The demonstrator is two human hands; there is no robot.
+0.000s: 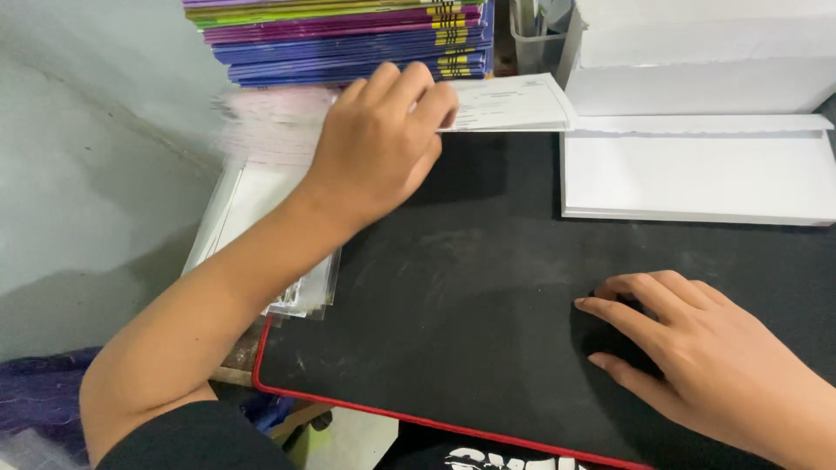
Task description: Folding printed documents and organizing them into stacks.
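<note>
My left hand (383,139) reaches to the far left of the black mat (470,296) and grips a white printed paper slip (514,103) by its left end, lifting it over a blurred pile of pinkish-white slips (270,126). My right hand (697,357) lies flat on the mat at the lower right, fingers spread, holding nothing.
A stack of purple and blue booklets (348,39) stands at the back. White envelope stacks (697,170) lie at the right rear. A pile of clear-sleeved papers (244,218) hangs off the mat's left edge. The mat has a red rim (366,407).
</note>
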